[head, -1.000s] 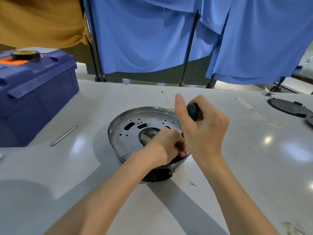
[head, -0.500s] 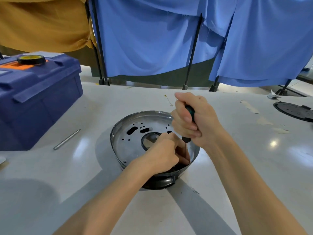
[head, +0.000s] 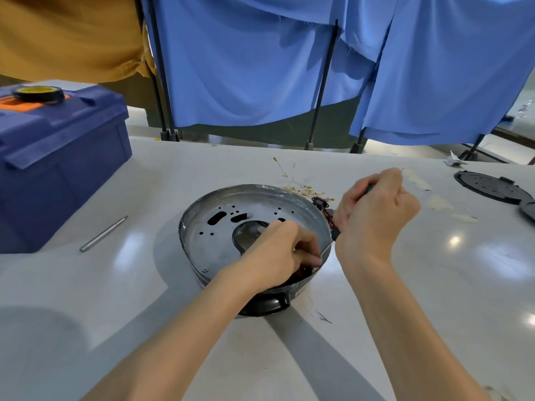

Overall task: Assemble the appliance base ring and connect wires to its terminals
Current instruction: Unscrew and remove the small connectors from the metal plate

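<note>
Head: right hand (head: 373,217) grips screwdriver (head: 369,188); left hand (head: 278,251) curled (inside base ring (head: 202,244)).

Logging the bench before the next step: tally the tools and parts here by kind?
Round silver metal base ring: 1
Teal-handled screwdriver, in right hand: 1
Loose silver metal rod: 1
Blue plastic toolbox: 1
Black tape roll: 1
Round black plastic plates: 2, one cut off
Gold-tipped wire pile: 1
Black connector with red wires: 1
Total: 9

Left hand (head: 278,253) curls its fingers (head: 307,250) downward, right hand (head: 373,209) fisted (round a screwdriver (head: 368,189)).
</note>
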### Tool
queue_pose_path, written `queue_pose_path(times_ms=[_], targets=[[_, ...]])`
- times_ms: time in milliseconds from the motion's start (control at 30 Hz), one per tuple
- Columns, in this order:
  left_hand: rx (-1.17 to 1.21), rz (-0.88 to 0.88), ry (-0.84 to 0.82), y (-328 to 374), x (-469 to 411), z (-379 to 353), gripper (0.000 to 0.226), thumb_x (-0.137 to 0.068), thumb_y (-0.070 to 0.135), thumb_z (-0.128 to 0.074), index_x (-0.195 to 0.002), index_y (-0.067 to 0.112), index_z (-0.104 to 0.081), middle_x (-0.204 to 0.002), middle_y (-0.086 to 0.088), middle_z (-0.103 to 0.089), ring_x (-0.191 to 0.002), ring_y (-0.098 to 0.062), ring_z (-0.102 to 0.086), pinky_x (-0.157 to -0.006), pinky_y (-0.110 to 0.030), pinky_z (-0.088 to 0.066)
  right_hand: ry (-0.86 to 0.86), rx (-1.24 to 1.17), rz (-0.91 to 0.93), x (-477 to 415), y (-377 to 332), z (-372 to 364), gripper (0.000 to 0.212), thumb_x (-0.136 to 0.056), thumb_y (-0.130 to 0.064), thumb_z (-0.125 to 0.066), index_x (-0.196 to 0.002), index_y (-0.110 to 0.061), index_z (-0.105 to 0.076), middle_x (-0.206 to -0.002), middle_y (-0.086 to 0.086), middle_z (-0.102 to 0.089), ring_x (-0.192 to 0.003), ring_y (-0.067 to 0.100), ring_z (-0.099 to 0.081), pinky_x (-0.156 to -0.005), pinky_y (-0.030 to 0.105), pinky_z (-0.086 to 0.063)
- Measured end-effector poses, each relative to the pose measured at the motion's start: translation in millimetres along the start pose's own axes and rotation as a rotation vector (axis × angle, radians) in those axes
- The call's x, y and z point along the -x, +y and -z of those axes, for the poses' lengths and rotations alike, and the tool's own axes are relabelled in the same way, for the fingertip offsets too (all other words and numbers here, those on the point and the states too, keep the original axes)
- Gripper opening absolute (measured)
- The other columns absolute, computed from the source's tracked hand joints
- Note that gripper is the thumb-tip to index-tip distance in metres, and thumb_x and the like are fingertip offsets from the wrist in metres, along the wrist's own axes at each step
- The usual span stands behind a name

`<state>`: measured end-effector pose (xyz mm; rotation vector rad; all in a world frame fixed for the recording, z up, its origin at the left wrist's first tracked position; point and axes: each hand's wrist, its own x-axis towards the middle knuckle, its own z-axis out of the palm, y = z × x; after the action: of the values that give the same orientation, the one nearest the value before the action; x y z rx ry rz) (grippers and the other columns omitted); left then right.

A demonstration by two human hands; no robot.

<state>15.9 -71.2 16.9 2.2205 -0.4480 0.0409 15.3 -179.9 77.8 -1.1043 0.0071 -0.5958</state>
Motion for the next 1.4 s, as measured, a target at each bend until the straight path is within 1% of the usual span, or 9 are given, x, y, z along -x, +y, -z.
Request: queue_pose_path(times_ms=[133,300,400,567,900,1000,1100,1233,1400], targets=[[-0.028,-0.049,-0.022,-5,-2,-4,0.034,-0.073,-0.021,-0.053,-0.064,0.011,-0.056,-0.058,0.029,-0.059,-0.054,0.016,-0.056,-0.049,-0.001,-0.034,-0.186,0.062,-0.003,2,2,10,0.060,-0.096,-0.019,-0.039,-0.038,-0.017,-0.050,-0.037,0.004,-0.042,-0.029,0.019,-0.032,-0.035,0.020,-0.027],[0.023,-0.016,-0.017,-9,-2,-1,0.034,-0.075,-0.022,-0.051,-0.065,0.009,-0.058,-0.066,0.013,-0.065,-0.061,0.009,-0.063,-0.057,-0.002,-0.042,-0.881,0.110,-0.127,-27,-19,-1,0.044,-0.090,-0.026,-0.051,-0.062,0.002,-0.069,-0.061,0.020,-0.067,-0.052,0.032,-0.063,-0.058,0.034,-0.056],[0.034,-0.006,-0.016,-8,0,0,0.031,-0.078,-0.020,-0.054,-0.065,0.007,-0.060,-0.068,0.004,-0.067,-0.058,0.008,-0.063,-0.058,-0.003,-0.044,-1.007,0.063,-0.305,-38,-22,-8,0.054,-0.093,-0.028,-0.050,-0.044,-0.007,-0.054,-0.037,0.012,-0.050,-0.030,0.024,-0.043,-0.039,0.024,-0.042],[0.026,-0.018,0.018,-8,1,2,0.033,-0.074,-0.010,-0.067,-0.062,0.021,-0.064,-0.067,0.013,-0.068,-0.063,0.002,-0.062,-0.061,-0.011,-0.049,-0.773,0.063,-0.235,-27,-10,-14,0.066,-0.102,-0.022,-0.042,-0.037,-0.013,-0.036,-0.028,0.001,-0.026,-0.025,0.012,-0.016,-0.037,0.013,-0.019],[-0.181,-0.030,0.016,6,-3,-1,0.050,-0.078,-0.004,-0.054,-0.045,0.028,-0.034,-0.043,0.033,-0.047,-0.050,0.019,-0.044,-0.049,0.001,-0.031,-0.007,0.383,0.213,3,5,-38,0.069,-0.104,-0.025,-0.032,-0.045,0.008,-0.038,-0.032,0.004,-0.038,-0.030,0.019,-0.039,-0.037,0.026,-0.034],[-0.182,-0.018,0.007,4,-5,-1,0.044,-0.077,-0.006,-0.052,-0.048,0.025,-0.040,-0.045,0.014,-0.050,-0.050,0.005,-0.047,-0.048,-0.008,-0.032,0.089,0.335,0.259,9,5,-32,0.071,-0.105,-0.027,-0.031,-0.042,0.004,-0.041,-0.032,0.010,-0.038,-0.028,0.011,-0.038,-0.035,0.017,-0.033],[-0.230,-0.010,-0.040,5,-5,-1,0.022,-0.082,0.000,-0.054,-0.066,0.012,-0.047,-0.062,-0.003,-0.050,-0.067,-0.021,-0.053,-0.059,-0.030,-0.040,-0.267,0.273,0.073,17,3,-27,0.068,-0.100,-0.033,-0.041,-0.036,-0.012,-0.051,-0.033,0.002,-0.043,-0.030,0.011,-0.041,-0.037,0.018,-0.035],[-0.216,0.056,-0.044,5,-6,0,0.033,-0.078,-0.001,-0.056,-0.057,0.023,-0.045,-0.069,-0.005,-0.056,-0.067,-0.022,-0.056,-0.057,-0.027,-0.049,-0.934,0.216,-0.315,-19,-28,-21,0.058,-0.090,-0.043,-0.045,-0.052,-0.002,-0.062,-0.051,0.017,-0.058,-0.045,0.027,-0.053,-0.053,0.029,-0.051],[-0.135,0.118,-0.060,0,-7,1,0.029,-0.073,-0.008,-0.051,-0.062,0.019,-0.048,-0.061,0.002,-0.048,-0.054,-0.014,-0.043,-0.045,-0.022,-0.034,-1.107,0.274,-0.359,-31,-25,-25,0.064,-0.099,-0.033,-0.045,-0.042,-0.005,-0.040,-0.032,0.008,-0.035,-0.026,0.019,-0.027,-0.035,0.023,-0.024]])
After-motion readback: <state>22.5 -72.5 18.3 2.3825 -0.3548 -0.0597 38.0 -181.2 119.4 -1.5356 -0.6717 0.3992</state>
